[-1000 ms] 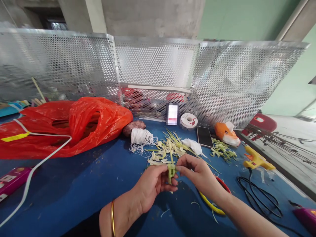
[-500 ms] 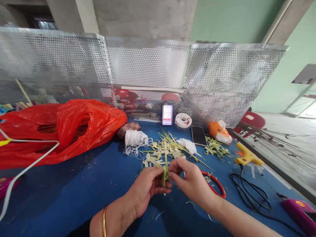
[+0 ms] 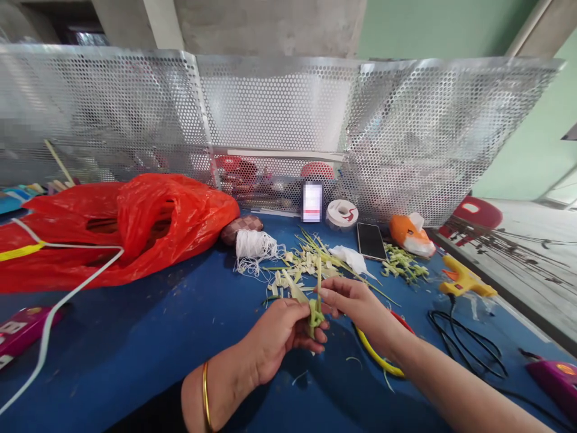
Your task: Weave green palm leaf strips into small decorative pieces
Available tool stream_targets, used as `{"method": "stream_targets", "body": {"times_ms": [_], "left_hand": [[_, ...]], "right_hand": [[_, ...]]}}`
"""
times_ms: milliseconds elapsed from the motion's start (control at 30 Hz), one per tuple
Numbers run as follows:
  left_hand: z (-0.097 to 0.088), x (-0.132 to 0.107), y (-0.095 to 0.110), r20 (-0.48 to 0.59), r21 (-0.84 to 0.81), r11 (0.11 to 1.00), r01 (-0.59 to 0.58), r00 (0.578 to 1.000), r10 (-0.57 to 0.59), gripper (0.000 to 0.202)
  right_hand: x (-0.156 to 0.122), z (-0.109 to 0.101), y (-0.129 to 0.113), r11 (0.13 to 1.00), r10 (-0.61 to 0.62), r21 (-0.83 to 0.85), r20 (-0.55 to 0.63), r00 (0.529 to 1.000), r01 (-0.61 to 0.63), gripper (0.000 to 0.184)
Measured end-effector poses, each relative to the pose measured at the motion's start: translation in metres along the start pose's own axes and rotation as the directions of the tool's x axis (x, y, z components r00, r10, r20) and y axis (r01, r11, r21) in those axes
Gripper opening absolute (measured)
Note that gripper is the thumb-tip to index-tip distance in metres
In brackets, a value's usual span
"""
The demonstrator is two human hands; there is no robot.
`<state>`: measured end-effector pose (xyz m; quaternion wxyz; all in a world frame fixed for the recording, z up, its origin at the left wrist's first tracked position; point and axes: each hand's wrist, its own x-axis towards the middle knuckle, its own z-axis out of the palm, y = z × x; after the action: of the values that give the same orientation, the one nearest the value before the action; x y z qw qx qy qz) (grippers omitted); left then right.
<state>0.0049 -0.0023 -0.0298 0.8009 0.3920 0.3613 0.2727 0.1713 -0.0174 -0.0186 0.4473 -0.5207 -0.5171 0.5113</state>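
My left hand (image 3: 288,328) is closed around a small knot of folded green leaf strips (image 3: 314,317), thumb on top and fingers underneath. One narrow strip (image 3: 319,275) stands up from this knot, and a wider pale strip points up to the left. My right hand (image 3: 351,296) pinches at the upright strip just above the knot. Its fingertips partly overlap the left hand's work. Under the right wrist lies a hand tool with a yellow handle (image 3: 378,353) and a red one, its working end hidden. Beyond the hands spreads a pile of cut leaf strips (image 3: 311,260).
White string (image 3: 255,245) and a big red plastic bag (image 3: 135,234) are at left. Behind stand a lit phone (image 3: 311,202) and a ribbon roll (image 3: 341,214). A dark phone (image 3: 371,241), tissue pack (image 3: 411,234) and yellow glue gun (image 3: 466,278) with black cord lie right.
The view has shifted, so things sit farther right. My right fingers have moved up onto the upright strip. The folded knot shows more, and the tool's yellow handle has come into sight.
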Motion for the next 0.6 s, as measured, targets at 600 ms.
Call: {"method": "stream_targets", "body": {"times_ms": [600], "left_hand": [[0.0, -0.002, 0.012, -0.131, -0.146, 0.989, -0.038, 0.991, 0.019, 0.019]], "right_hand": [[0.005, 0.002, 0.015, 0.997, -0.082, -0.004, -0.24, 0.967, 0.083, 0.037]]}}
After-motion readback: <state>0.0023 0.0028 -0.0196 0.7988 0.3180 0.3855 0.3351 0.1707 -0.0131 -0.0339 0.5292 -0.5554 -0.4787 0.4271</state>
